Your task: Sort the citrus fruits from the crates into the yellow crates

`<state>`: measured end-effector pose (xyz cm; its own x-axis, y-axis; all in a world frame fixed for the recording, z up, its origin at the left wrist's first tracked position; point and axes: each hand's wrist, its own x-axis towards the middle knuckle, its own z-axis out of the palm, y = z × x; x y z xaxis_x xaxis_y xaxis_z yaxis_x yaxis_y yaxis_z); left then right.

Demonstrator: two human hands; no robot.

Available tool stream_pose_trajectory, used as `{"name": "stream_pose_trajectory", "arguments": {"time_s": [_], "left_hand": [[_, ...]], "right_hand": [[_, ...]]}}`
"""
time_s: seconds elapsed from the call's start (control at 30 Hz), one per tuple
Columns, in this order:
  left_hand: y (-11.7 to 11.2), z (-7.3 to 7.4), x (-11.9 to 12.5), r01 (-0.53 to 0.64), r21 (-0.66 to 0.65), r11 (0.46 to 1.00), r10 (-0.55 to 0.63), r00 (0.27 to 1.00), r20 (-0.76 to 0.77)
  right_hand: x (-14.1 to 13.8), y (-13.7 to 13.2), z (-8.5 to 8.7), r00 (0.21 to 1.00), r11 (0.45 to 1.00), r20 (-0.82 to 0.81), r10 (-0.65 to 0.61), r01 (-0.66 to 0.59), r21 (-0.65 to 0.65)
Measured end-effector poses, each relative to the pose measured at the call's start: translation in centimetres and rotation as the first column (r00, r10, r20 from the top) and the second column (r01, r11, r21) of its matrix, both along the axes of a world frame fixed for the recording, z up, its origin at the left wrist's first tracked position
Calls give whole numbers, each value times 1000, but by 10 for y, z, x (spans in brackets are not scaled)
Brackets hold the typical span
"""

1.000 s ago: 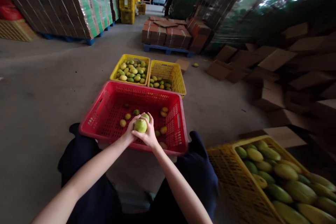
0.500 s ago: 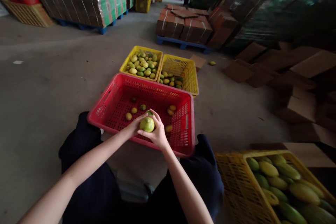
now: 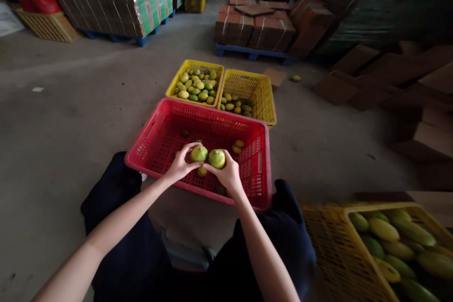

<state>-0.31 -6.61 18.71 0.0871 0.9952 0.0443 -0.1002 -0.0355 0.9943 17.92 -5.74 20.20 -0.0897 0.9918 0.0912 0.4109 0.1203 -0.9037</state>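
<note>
Side by side over the red crate (image 3: 148, 170), my two hands each grip one fruit. My left hand (image 3: 181, 165) has its fingers and thumb around a yellow-green lemon (image 3: 198, 153), its stem end facing me. In my right hand (image 3: 229, 173) is a second greenish lemon (image 3: 216, 159), pinched between thumb and fingers. The two lemons nearly touch; the thumbs meet below them. Further lemons lie on the crate's floor, among them a yellow pair (image 3: 238, 145) on the right and one lemon (image 3: 202, 171) just under my thumbs. My hands hide part of the crate's contents.
Beyond the red crate stand two yellow crates, a fuller left one (image 3: 170, 89) and a right one (image 3: 271, 104) with fewer lemons. At lower right is a yellow crate (image 3: 329, 245) of larger green fruit. Cardboard (image 3: 336, 86) lies right; boxes (image 3: 255, 28) sit on a blue pallet.
The two lemons were one behind the other, overlapped by both hands; now they are apart, one in each hand. My left hand has drawn leftward in the crate, and the view has shifted slightly.
</note>
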Motion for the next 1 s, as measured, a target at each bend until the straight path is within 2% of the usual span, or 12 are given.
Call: {"name": "stream_pose_trajectory", "arguments": {"time_s": [0.13, 0.23, 0.33, 0.4, 0.53, 0.63, 0.73, 0.83, 0.9, 1.0], "left_hand": [[2, 12, -7, 55, -82, 995, -47, 994, 97], [5, 11, -12, 91, -139, 986, -64, 980, 187], [7, 8, -13, 146, -242, 959, -58, 940, 335], [5, 9, -9, 180, -302, 936, -23, 889, 457], [1, 11, 3, 171, -344, 923, 53, 830, 555], [1, 12, 11, 191, -353, 916, 64, 799, 598], [3, 12, 17, 204, -437, 876, 178, 706, 686], [7, 9, 21, 211, -542, 814, 305, 639, 706], [9, 5, 23, 192, -568, 800, 326, 656, 681], [14, -1, 25, 146, -563, 814, 310, 710, 632]], "right_hand": [[2, 3, -4, 995, 998, -90, -44, 39, -56], [1, 4, -8, 981, 994, -178, -82, 68, -83], [-5, 4, -11, 935, 990, -347, -67, 21, -137], [-11, 2, -13, 850, 973, -514, -114, -10, -231], [-23, -2, -14, 573, 902, -769, -285, -111, -417], [-24, -5, -12, 360, 847, -844, -396, -212, -488], [-21, -6, -10, 238, 806, -867, -438, -322, -496], [-19, -6, -11, 195, 786, -861, -470, -350, -509], [-19, -6, -13, 209, 783, -847, -489, -322, -532], [-19, -5, -13, 241, 779, -824, -513, -273, -565]]}}
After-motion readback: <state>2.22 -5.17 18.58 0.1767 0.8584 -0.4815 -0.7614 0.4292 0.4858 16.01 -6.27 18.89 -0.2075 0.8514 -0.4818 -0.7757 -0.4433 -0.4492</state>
